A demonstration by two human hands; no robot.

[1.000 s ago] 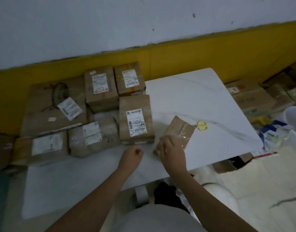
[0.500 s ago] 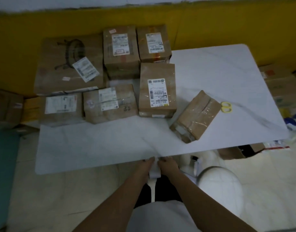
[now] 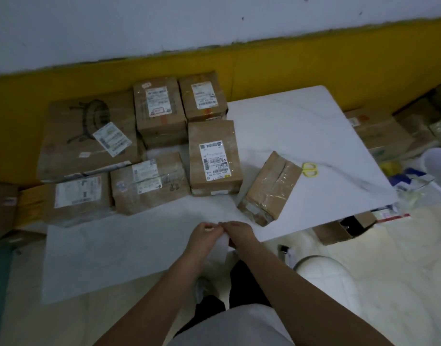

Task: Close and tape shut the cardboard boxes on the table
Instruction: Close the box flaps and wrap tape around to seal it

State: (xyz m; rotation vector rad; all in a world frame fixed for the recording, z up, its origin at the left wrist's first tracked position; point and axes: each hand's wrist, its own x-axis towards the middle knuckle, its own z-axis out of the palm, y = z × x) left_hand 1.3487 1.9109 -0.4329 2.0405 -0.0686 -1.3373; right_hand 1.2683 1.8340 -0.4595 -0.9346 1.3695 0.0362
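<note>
Lower centre: left hand (image 3: 202,236) and right hand (image 3: 240,232) pinched a white strip (image 3: 223,248), likely readying it for the nearby box (image 3: 270,188).

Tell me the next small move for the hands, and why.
Probably bring the white strip to the angled box and press it on: left hand and right hand pinch it at the table's near edge, and that box shows no label.

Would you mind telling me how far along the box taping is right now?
Done: the labelled boxes look closed, and the unlabelled box shows clear tape across its top. In hand: the left hand and right hand pinch a white strip over the table's near edge; what it is, I cannot tell. Left: seemingly little, since no open flaps show.
</note>
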